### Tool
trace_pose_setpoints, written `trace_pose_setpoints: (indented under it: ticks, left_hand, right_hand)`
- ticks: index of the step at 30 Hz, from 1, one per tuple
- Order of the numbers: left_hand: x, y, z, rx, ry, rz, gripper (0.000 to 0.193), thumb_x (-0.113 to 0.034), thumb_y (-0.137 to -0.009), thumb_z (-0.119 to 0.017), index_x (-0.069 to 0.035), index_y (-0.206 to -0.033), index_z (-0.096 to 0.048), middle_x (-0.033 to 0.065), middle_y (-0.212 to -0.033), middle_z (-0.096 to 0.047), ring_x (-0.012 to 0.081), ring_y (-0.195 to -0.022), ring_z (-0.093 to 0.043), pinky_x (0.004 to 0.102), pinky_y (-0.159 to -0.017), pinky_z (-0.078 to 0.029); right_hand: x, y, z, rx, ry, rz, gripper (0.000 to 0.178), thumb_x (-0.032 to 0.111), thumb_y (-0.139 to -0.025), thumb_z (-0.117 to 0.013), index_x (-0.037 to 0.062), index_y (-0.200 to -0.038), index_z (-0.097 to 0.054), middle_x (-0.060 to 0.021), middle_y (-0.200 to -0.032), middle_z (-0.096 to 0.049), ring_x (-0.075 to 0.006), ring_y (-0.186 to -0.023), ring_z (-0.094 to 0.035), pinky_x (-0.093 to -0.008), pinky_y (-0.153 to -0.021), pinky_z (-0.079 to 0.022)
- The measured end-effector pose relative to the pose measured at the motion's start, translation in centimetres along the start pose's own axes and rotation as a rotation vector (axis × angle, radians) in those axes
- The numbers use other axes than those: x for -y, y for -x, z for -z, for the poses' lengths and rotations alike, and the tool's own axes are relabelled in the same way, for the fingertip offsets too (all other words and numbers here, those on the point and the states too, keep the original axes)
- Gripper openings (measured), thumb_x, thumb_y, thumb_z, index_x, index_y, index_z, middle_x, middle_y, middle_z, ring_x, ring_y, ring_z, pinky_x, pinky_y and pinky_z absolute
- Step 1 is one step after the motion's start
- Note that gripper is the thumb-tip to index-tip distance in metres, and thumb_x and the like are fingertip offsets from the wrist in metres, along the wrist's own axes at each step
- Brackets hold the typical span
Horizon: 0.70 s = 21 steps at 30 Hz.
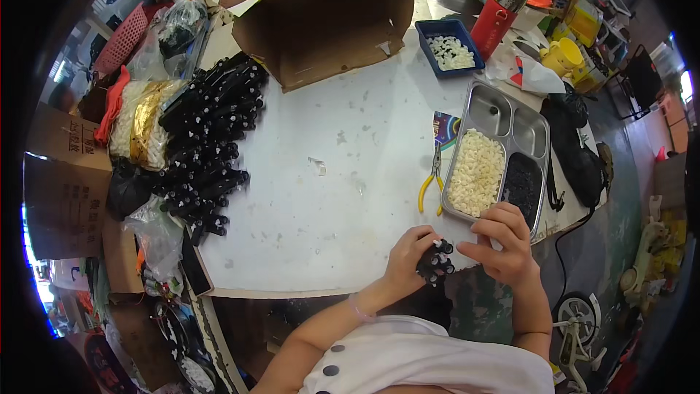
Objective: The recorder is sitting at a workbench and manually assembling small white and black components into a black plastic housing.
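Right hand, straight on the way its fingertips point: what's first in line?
Most likely the bundle of black pieces in the left hand, just left of the right hand; the single view leaves depth uncertain.

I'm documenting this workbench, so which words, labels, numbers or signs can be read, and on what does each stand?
Brown carton at the far left: dark printed characters on two faces; I don't copy printed wording.
Colourful card by the yellow-handled pliers: printed, any lettering too small to make out.
Red flask: any marking too small to read.
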<state>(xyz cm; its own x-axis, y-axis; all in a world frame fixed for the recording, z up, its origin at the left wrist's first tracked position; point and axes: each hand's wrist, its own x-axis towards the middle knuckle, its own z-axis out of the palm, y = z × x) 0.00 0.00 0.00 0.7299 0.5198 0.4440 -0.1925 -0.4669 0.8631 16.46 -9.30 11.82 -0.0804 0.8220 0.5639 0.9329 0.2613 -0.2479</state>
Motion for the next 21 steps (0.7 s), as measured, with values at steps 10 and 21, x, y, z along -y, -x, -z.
trace_pose_setpoints:
  ticks: [10,21]
  left_hand:
    - [-0.06,-0.38,-0.22,-0.027,0.002,-0.022,0.069,-0.006,-0.058,-0.079,-0.009,-0.12,-0.048,0.016,-0.11,-0.054,0.0355,-0.09,-0.058,0.039,-0.072,-0.05]
    - [-0.12,-0.27,-0.05,-0.017,0.009,-0.029,0.07,-0.005,-0.056,-0.079,-0.008,-0.12,-0.05,0.0167,-0.11,-0.054,0.0356,-0.089,-0.058,0.0396,-0.073,-0.05]
  right_hand:
    - [0.25,-0.78,0.1,0.077,0.099,0.072,0.028,-0.002,-0.064,-0.068,0.0193,-0.083,-0.07,-0.001,-0.098,-0.057,-0.0213,-0.101,-0.053,-0.0412,-0.086,-0.047]
    - [-0.22,-0.42,-0.03,0.074,0.089,0.134,0.027,0.001,-0.067,-0.068,0.0206,-0.086,-0.071,0.0,-0.098,-0.057,-0.0215,-0.1,-0.051,-0.0427,-0.087,-0.045]
